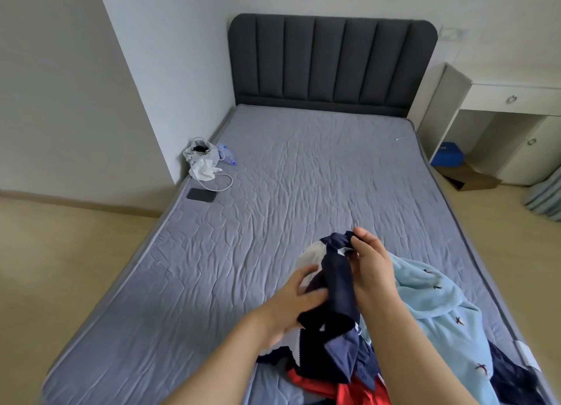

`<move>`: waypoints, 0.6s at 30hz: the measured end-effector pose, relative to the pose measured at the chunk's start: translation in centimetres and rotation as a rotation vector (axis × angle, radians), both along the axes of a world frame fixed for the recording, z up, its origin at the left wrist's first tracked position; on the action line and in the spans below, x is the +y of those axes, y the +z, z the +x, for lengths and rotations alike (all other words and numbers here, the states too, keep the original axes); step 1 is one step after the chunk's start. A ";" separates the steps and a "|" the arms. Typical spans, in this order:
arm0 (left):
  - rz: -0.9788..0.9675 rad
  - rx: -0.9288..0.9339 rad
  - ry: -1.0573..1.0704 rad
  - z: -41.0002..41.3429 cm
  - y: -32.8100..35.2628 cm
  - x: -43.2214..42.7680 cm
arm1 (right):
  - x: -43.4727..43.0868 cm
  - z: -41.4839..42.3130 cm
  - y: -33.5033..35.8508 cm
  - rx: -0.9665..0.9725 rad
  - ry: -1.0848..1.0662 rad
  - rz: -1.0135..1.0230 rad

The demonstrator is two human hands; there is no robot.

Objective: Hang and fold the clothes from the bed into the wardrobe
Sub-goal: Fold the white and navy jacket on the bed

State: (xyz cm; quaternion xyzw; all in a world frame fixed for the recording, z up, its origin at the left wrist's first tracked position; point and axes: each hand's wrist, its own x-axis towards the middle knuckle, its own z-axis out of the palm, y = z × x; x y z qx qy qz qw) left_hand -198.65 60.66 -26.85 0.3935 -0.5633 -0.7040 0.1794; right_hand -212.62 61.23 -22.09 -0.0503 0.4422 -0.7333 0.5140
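The bed [303, 176] filled the view, its mattress mostly bare. At five o'clock lay the unsorted clothes: a pale blue fleece garment [431, 298] and a red garment [343, 392] under it. Lifted above that heap was a navy garment [337, 283]. The right hand [373, 265] had its grip pinched on the top edge, and the left hand [291, 304], blurred, seemed to have its grip closed on the lower fabric. A phone [201, 195] sat at ten o'clock. No wardrobe showed and nothing looked folded or hung, so the task seemed barely started.
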 end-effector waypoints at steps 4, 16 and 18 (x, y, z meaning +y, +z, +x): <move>0.087 -0.083 0.142 -0.8 0.9 -0.7 | 0.4 0.5 -0.9 0.008 0.093 0.047; 0.115 0.208 0.658 -0.6 5.6 -4.7 | 1.8 1.2 -3.3 0.864 0.499 0.132; 0.177 0.295 0.626 -1.0 6.5 -4.2 | 1.5 1.9 -3.5 0.860 0.552 0.079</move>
